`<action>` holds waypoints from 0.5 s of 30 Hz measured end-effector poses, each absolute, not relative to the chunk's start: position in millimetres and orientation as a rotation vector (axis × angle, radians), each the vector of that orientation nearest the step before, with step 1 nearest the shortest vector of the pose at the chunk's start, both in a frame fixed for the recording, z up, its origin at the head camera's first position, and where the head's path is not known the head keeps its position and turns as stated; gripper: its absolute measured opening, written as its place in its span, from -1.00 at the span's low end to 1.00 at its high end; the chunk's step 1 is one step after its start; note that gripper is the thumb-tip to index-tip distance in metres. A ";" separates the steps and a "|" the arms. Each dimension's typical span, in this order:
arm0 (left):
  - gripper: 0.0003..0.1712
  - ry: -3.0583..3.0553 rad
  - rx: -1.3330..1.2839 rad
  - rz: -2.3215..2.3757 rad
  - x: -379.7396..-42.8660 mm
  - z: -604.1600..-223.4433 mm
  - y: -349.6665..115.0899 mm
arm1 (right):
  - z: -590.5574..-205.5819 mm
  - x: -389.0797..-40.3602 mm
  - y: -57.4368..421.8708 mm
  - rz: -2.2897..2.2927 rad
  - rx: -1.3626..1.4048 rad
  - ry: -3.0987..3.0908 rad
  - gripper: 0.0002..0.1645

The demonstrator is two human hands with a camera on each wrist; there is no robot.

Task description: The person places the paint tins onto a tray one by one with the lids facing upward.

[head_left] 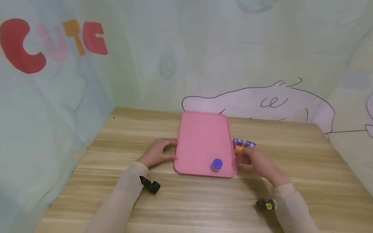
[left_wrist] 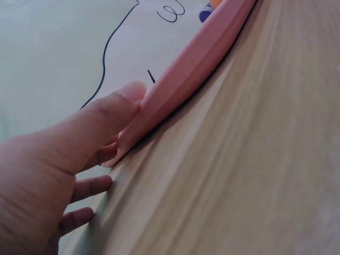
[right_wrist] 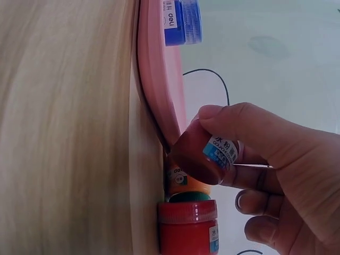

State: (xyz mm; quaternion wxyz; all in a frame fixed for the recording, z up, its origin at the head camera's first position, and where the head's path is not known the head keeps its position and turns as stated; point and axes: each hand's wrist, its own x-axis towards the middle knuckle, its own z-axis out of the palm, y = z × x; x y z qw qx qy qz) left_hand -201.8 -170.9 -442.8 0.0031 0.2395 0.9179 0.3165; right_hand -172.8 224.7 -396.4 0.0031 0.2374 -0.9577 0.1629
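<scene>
A pink tray (head_left: 204, 142) lies lengthwise on the wooden table. My left hand (head_left: 158, 151) rests at its left edge, fingers and thumb spread apart; in the left wrist view the thumb (left_wrist: 125, 98) touches the rim. My right hand (head_left: 257, 161), just off the tray's right edge, pinches a brownish-red gouache paint jar (right_wrist: 196, 151) between thumb and fingers. This jar is tilted, with its label facing the palm. On the tray's near right part stands a blue paint jar (head_left: 217, 164).
Beyond my right hand are an orange jar (head_left: 238, 149) and two purple-looking jars (head_left: 237, 141). Another red jar (right_wrist: 187, 228) and a bit of a green one (right_wrist: 190, 197) show in the right wrist view. A printed cloth (head_left: 175, 58) hangs behind the table (head_left: 189, 204).
</scene>
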 end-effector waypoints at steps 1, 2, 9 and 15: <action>-0.27 2.879 0.755 0.991 -201.7 -442.4 -170.9 | -396.4 -173.1 224.6 0.517 0.747 -3.000 -0.76; -0.27 2.878 0.759 0.989 -201.8 -442.1 -170.9 | -396.2 -173.3 224.5 0.523 0.749 -2.998 -0.77; -0.28 2.878 0.769 0.991 -202.4 -443.1 -171.6 | -393.7 -175.9 218.9 0.612 0.726 -3.027 -0.75; -0.28 2.879 0.752 0.992 -202.9 -444.7 -172.2 | -389.8 -177.7 210.2 0.616 0.676 -3.078 -0.69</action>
